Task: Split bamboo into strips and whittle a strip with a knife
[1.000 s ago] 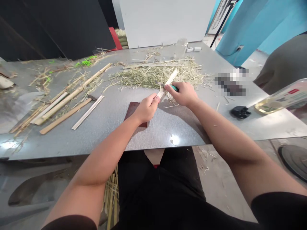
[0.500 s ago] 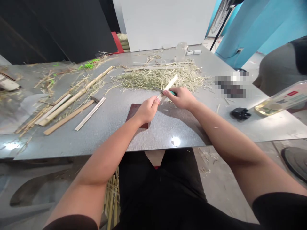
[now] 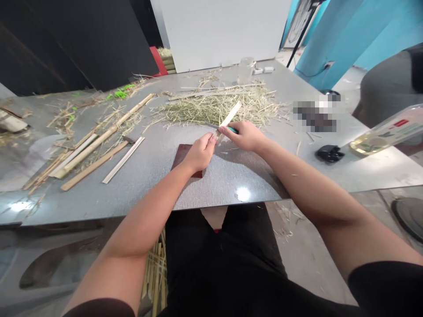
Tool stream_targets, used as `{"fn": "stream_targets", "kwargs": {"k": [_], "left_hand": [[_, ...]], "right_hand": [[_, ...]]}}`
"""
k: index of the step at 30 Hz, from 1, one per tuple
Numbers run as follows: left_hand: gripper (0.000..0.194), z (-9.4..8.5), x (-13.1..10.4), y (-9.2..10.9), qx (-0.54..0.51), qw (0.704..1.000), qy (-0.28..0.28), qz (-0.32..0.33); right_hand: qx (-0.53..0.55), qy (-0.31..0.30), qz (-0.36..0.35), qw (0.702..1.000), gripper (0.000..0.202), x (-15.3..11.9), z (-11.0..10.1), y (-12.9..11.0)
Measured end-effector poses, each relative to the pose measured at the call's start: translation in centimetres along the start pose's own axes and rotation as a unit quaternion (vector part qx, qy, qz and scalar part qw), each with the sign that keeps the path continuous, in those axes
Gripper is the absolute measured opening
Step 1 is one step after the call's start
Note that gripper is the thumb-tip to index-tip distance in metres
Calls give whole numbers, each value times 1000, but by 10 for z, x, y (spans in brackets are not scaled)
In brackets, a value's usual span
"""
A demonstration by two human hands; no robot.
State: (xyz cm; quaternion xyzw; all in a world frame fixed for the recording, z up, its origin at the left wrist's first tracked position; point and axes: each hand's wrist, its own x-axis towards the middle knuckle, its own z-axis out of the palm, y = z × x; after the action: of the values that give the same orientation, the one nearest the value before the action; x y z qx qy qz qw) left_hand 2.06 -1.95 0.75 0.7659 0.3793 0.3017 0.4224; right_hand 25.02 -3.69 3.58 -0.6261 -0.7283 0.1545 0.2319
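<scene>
**Shaving a bamboo strip over the table**

Both hands are up over the middle of the grey table (image 3: 231,176), meeting right in front of the big heap of shavings (image 3: 214,105). The left hand (image 3: 198,153) is closed around the near end of a pale bamboo strip (image 3: 229,118), which angles up and away to the right, its far end sitting over the shavings. The right hand (image 3: 246,135) is wrapped tight around a knife with a teal handle (image 3: 233,130); the blade is pretty much hidden where it meets the strip, just beside the left thumb.

Right under the left hand there's a dark red pad (image 3: 183,158) lying flat on the table. Over on the left, a bunch of bamboo sticks and slats (image 3: 95,145) lie in a loose diagonal row. On the right side sit a small black object (image 3: 328,153) and, nearer the edge, a clear plastic bottle (image 3: 386,134) lying on its side. Somebody else's grey-clad shape is at the far right.
</scene>
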Motion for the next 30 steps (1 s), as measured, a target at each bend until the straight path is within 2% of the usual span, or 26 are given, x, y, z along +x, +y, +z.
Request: {"fn": "stream_targets", "kwargs": {"k": [12,19,30], "left_hand": [[49,1,-2,7,-13,1000,-16,6],[47,-1,-2,10,-15,1000,-12,6],[49,-1,-1,11,-13,1000,-15,1]], "right_hand": [[8,20,16,1000,80,2,-11,11],[-16,48,21,999,86,5,-11,14],[-19,53,28,998,86,5,-13,13]]}}
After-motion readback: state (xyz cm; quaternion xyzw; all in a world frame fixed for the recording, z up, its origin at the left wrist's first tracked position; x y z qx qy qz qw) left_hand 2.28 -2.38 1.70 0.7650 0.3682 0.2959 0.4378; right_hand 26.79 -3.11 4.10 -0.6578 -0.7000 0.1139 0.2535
